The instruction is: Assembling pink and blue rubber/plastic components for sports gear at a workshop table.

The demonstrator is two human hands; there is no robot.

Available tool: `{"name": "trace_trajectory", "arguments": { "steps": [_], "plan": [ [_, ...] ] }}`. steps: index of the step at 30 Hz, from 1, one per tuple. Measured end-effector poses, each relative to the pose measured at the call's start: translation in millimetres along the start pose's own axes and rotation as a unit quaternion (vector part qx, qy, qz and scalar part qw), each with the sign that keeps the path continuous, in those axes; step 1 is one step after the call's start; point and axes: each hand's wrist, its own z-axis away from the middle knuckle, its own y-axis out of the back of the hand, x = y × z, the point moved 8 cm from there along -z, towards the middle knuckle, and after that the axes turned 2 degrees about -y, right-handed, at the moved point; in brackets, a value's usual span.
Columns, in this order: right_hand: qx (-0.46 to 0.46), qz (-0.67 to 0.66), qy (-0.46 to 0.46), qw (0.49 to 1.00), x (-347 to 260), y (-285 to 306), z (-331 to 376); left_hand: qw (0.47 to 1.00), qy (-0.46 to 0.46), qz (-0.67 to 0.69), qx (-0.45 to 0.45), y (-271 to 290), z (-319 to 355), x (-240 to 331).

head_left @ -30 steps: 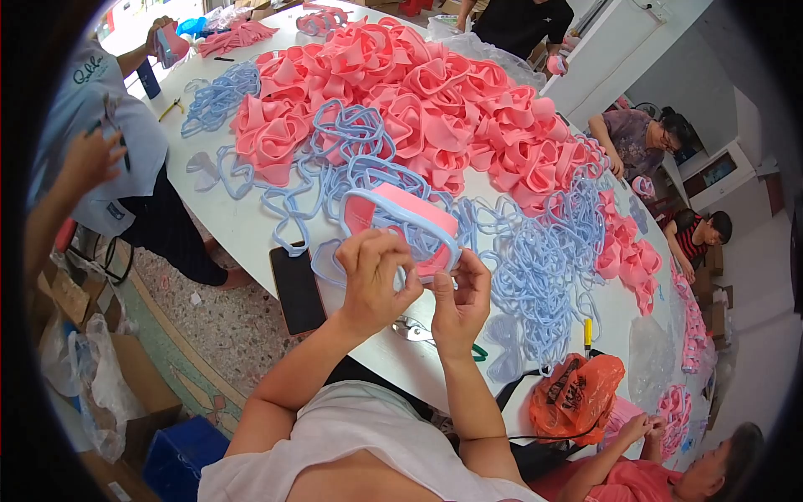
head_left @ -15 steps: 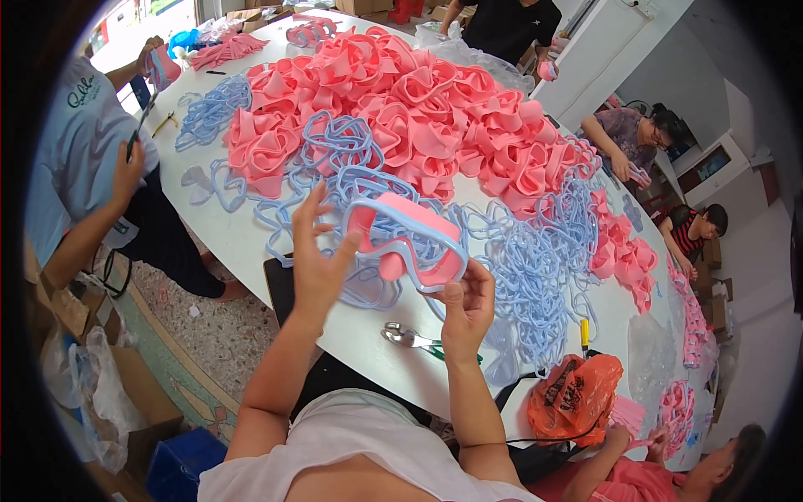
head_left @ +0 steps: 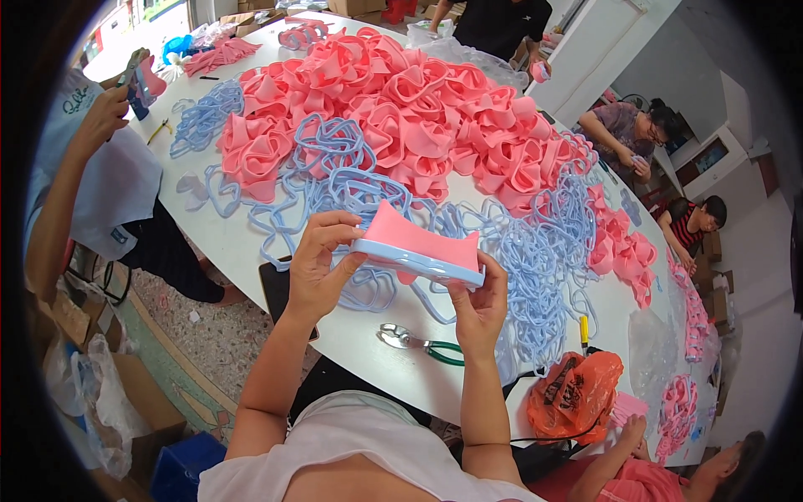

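A diving mask body (head_left: 425,238), a pink soft skirt set in a light blue frame, is held level above the near part of the table. My left hand (head_left: 319,261) grips its left end, thumb below and fingers on top. At the other end, my right hand (head_left: 480,306) pinches the frame between thumb and fingers. Loose light blue frames (head_left: 527,276) lie beyond and to the right of my hands. Behind them rises a big heap of pink mask skirts (head_left: 393,109). Pliers with green handles (head_left: 418,343) rest on the table just below the mask.
On the white table (head_left: 376,368) near my right arm sit an orange plastic bag (head_left: 574,396) and a yellow-handled tool (head_left: 584,331). A dark flat object (head_left: 280,289) lies at the table edge by my left forearm. Several co-workers handle parts around the table.
The mask has tipped so its pink skirt side faces up instead of its open front. My left hand, spread beside it before, has closed on its left end.
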Motion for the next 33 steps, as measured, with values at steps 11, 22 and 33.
{"name": "trace_trajectory", "arguments": {
  "steps": [11,22,33],
  "plan": [
    [0.024,0.038,0.054,0.998,9,35,2,0.995,-0.038,-0.055,-0.071,-25,-1,-3],
    [-0.192,0.4,-0.147,0.884,40,33,31,0.991,-0.057,-0.118,-0.031,-9,-1,-10],
    [-0.49,0.658,-0.006,0.572,82,5,91,0.99,-0.036,-0.139,-0.005,21,13,-13]
  ]
}}
